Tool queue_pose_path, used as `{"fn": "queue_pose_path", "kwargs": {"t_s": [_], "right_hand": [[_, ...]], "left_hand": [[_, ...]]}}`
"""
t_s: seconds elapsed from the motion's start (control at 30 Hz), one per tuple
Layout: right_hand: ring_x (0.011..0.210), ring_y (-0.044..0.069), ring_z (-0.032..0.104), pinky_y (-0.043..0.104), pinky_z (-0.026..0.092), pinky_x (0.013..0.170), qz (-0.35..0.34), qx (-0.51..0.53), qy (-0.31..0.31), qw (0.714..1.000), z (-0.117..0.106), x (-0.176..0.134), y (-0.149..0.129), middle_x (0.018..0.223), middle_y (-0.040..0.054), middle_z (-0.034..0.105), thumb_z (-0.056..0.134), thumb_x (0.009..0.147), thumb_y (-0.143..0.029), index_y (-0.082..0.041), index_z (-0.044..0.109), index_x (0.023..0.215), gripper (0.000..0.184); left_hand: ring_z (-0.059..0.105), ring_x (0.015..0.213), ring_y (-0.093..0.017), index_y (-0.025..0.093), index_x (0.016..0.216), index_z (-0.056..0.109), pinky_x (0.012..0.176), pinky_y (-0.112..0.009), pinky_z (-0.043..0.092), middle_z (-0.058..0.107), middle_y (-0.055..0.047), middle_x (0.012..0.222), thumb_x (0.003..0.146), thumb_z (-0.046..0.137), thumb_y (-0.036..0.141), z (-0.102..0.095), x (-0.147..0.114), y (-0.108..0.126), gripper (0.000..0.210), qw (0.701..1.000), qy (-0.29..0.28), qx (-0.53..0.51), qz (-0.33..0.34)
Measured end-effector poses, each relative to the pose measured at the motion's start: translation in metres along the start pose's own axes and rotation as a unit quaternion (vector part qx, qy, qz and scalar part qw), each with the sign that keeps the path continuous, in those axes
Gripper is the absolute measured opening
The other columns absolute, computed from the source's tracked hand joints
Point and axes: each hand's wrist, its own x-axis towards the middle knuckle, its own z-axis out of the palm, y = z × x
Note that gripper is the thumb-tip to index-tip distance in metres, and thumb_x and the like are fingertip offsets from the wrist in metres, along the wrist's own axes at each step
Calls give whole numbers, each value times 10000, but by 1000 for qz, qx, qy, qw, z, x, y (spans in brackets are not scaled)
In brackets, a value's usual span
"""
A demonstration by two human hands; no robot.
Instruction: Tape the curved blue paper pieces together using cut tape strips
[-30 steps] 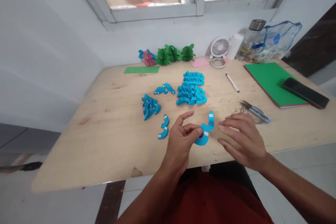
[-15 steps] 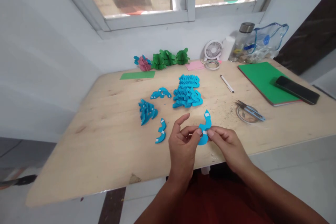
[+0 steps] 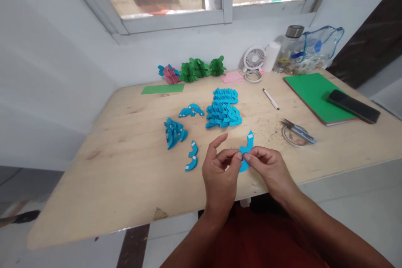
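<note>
Both hands pinch a curved blue paper cutout (image 3: 247, 144) above the table's front edge. My left hand (image 3: 221, 171) grips its left side between thumb and fingers, with the index finger raised. From the right, my right hand (image 3: 266, 169) presses thumb and finger on its middle, hiding part of it. A white square sits at the cutout's upper tip. To the left lies another blue cutout (image 3: 192, 157) with white squares. Beyond it are a folded blue paper cluster (image 3: 174, 133), a flat blue piece (image 3: 191, 111) and a pile of blue cutouts (image 3: 223, 113).
At the right are thread snips (image 3: 298, 130) on a tape ring, a white pen (image 3: 270, 99), a green sheet (image 3: 320, 96) and a black phone (image 3: 354, 106). Along the wall stand green paper shapes (image 3: 199, 68), a small fan (image 3: 254, 58) and a glass bottle (image 3: 287, 50).
My right hand has shifted slightly left, so its thumb now covers the middle white square. The cutout's upper tip leans a little further right. The whole view has shifted slightly.
</note>
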Motion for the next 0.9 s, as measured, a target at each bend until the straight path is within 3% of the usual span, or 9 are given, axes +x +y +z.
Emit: {"fn": "queue_pose_path", "kwargs": {"t_s": [0.3, 0.47, 0.53, 0.9], "right_hand": [[552, 105, 505, 243, 424, 555, 22, 31, -9, 999, 0, 0, -2, 584, -31, 596, 808, 588, -380, -188, 606, 583, 279], [644, 140, 571, 280, 464, 640, 29, 37, -64, 997, -7, -2, -1, 664, 2, 645, 695, 737, -450, -190, 649, 653, 278], [673, 152, 578, 297, 465, 677, 19, 38, -59, 997, -10, -2, 1, 660, 13, 646, 637, 786, -474, -187, 645, 623, 330], [646, 131, 538, 287, 419, 700, 68, 103, -58, 991, -11, 1, 10, 643, -11, 628, 704, 744, -429, -189, 666, 663, 256]], "left_hand": [[640, 686, -131, 199, 1185, 547, 696, -246, 492, 705, 15, 727, 727, 692, 144, 0, 0, -2, 483, 1000, -5, -21, -6], [650, 660, -135, 199, 1183, 542, 659, -242, 489, 721, 9, 722, 716, 716, 186, -4, 5, -7, 499, 999, -5, -32, -18], [647, 637, -132, 206, 1185, 535, 649, -243, 491, 724, 11, 720, 716, 719, 198, -5, 6, -9, 503, 999, -8, -38, -18], [663, 699, -156, 172, 1186, 555, 662, -257, 498, 708, -2, 710, 717, 707, 173, -1, 5, -6, 494, 999, -4, -23, -30]]}}
